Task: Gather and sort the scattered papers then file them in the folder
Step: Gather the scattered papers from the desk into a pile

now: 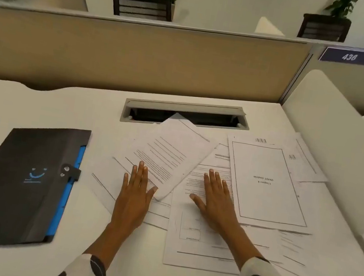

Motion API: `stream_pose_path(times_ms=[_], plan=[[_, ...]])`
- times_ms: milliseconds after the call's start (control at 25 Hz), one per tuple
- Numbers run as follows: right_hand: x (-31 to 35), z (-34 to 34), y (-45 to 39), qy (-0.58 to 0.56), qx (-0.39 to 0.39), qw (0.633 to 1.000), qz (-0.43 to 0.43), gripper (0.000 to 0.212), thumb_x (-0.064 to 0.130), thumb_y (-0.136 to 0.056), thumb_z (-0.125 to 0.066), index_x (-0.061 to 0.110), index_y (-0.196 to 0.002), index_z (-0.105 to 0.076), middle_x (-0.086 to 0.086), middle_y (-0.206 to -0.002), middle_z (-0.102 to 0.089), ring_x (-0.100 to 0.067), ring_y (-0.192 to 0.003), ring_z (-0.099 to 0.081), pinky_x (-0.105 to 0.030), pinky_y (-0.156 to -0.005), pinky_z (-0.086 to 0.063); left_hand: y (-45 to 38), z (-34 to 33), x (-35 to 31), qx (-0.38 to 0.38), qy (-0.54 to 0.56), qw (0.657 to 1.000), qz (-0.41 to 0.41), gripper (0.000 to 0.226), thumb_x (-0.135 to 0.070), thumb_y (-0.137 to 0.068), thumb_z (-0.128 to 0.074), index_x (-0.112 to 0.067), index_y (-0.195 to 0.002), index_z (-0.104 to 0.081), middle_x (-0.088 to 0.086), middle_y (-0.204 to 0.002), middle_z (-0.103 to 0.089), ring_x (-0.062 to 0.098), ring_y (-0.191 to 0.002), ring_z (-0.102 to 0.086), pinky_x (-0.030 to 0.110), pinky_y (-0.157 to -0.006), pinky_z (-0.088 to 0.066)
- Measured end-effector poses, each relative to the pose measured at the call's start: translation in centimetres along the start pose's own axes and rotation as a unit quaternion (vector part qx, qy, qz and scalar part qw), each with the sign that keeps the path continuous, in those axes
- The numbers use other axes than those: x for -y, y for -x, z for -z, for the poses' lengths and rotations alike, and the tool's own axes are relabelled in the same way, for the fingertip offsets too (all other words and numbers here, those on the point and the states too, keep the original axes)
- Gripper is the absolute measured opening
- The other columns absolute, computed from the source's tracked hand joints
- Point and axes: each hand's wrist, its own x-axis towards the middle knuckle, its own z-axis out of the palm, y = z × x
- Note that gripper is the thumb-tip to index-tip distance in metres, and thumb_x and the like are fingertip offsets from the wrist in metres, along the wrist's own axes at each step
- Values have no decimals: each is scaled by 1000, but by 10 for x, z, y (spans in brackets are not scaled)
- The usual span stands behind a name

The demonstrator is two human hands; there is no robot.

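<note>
Several white printed papers (185, 251) lie scattered and overlapping across the middle and right of the white desk. One tilted sheet (169, 152) reaches the cable slot at the back. A bordered title page (266, 183) lies on the right. My left hand (135, 196) rests flat, fingers spread, on the sheets under the tilted page. My right hand (216, 202) lies flat on a text sheet beside the title page. Neither hand grips anything. A black folder (15, 186) with a blue edge and snap strap lies closed at the left, apart from the papers.
A grey cable slot (184, 113) opens at the desk's back centre. A tan partition (140, 60) walls the far side. A white divider (338, 161) bounds the right. The desk surface (40, 102) extends to the left behind the folder.
</note>
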Motion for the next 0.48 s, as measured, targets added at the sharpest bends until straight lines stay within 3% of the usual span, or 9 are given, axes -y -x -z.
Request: stream_pose_path(times_ms=[160, 280, 480], plan=[[-5, -11, 11, 10, 4, 1000, -11, 82, 62, -92, -23, 12, -149, 9, -7, -159, 12, -20, -146, 13, -34, -118, 8, 16, -19, 10, 16, 13, 1000, 6, 74, -64, -78, 15, -18, -137, 21, 2, -151, 22, 17, -142, 16, 36, -119, 6], [-9, -20, 16, 13, 3, 1000, -6, 80, 61, -92, -21, 14, -149, 9, -6, -160, 12, -19, -146, 13, -35, -120, 6, 25, -24, 12, 32, -26, 999, -11, 88, -67, -67, 30, -18, -139, 18, 3, -149, 23, 22, -144, 13, 37, -116, 8], [-10, -23, 16, 27, -12, 1000, -8, 79, 61, -92, -20, 14, -150, 6, -6, -160, 9, -20, -147, 10, -36, -120, 3, 33, -24, 8, 34, -26, 999, 6, 86, -65, -68, 32, -20, -140, 18, 7, -157, 12, 23, -144, 11, 38, -118, 6]])
